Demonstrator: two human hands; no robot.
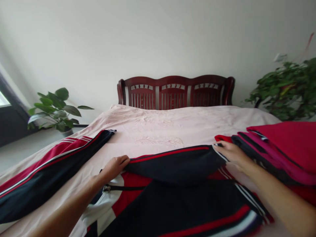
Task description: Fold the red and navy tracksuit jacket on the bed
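A navy, red and white track jacket (187, 200) with a zip lies spread before me on the pink bedcover. Its upper sleeve (172, 166) is lifted and stretched between my hands. My left hand (118, 165) pinches the sleeve's left end, near the red and white chest part. At the sleeve's striped cuff, my right hand (228, 152) is closed on the fabric, thumb and fingers together. To the left lies a pair of navy track trousers (53, 171) with red and white stripes, beside a red striped fabric edge. Parts of the jacket run out of view at the bottom.
A stack of folded red, magenta and dark clothes (283, 148) stands close to my right forearm. The pink bedcover (160, 125) reaches back to a dark wooden headboard (175, 92). Potted plants stand at left (56, 110) and right (286, 89).
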